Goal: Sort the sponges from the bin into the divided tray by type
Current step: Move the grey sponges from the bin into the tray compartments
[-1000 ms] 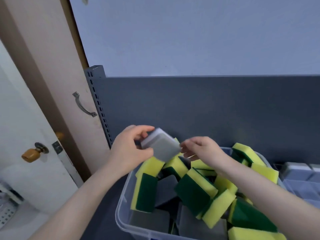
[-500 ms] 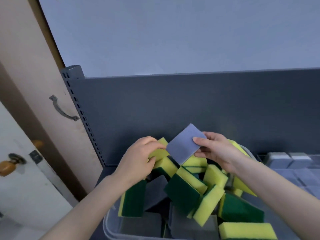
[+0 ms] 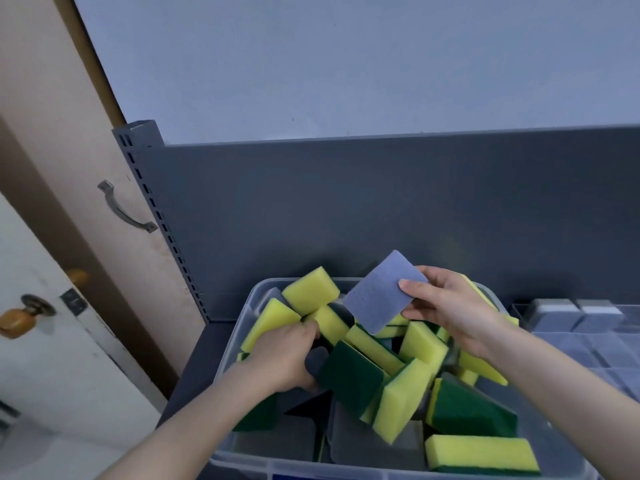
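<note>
Right hand (image 3: 450, 306) pinches a grey sponge (image 3: 377, 299) mid-frame above the bin (image 3: 225, 358); left hand (image 3: 280, 358) is buried among the sponges (image 3: 408, 393), its grip unclear.

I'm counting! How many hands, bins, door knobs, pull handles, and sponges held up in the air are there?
hands: 2, the left hand and the right hand
bin: 1
door knob: 1
pull handle: 1
grey sponge held up by the right hand: 1
Total: 6

Divided tray (image 3: 627, 312) cut off by right edge
</note>
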A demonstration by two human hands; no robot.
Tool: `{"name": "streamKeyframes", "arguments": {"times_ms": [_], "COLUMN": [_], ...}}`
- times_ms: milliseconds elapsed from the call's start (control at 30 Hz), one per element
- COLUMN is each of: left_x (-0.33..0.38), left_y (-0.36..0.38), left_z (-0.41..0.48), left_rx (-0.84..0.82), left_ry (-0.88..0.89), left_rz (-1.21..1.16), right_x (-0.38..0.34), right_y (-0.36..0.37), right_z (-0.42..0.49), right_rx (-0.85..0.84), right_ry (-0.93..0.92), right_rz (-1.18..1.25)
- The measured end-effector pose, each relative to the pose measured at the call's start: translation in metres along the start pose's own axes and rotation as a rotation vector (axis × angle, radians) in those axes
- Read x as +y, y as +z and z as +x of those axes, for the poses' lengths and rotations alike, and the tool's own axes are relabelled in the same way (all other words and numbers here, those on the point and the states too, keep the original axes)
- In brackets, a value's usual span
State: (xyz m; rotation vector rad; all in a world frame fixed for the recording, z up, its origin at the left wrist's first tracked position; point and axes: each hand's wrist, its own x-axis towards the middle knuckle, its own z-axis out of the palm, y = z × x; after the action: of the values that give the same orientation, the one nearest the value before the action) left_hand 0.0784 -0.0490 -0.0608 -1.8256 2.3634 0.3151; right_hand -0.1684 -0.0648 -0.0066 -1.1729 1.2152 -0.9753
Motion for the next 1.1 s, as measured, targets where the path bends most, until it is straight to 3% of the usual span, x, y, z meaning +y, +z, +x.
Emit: {"name": "streamKeyframes", "arguments": {"times_ms": [167,433,633,833,1100], "left_x": [-0.003,-0.018,0.0,0.053,0.175], "left_y": [-0.005,-0.055,-0.085,-0.102,-0.101], "left_z": [-0.004,-0.012,-0.012,-0.006,0.03], "left_rx": [-0.007,0.333,0.542,0.671,0.623], "left_ry": [0.014,-0.045,0.018,0.135,0.28], "left_rz": [-0.027,-0.348,-0.561,-0.653,-0.608], "right_x": [0.001,0.0,0.0,-0.007,-0.019], "right_y": [-0.001,-0.008,-0.023,-0.063,-0.179], "right_z": [-0.003,-0.011,-0.023,-0.038,-0.067], "right_rx": [-0.004,0.059,0.162,0.217,0.365], "right_ry": [-0.01,-0.079,-0.139,-0.211,-0.27], "right_rz": [0.001,-0.008,0.018,0.024,-0.048]}}
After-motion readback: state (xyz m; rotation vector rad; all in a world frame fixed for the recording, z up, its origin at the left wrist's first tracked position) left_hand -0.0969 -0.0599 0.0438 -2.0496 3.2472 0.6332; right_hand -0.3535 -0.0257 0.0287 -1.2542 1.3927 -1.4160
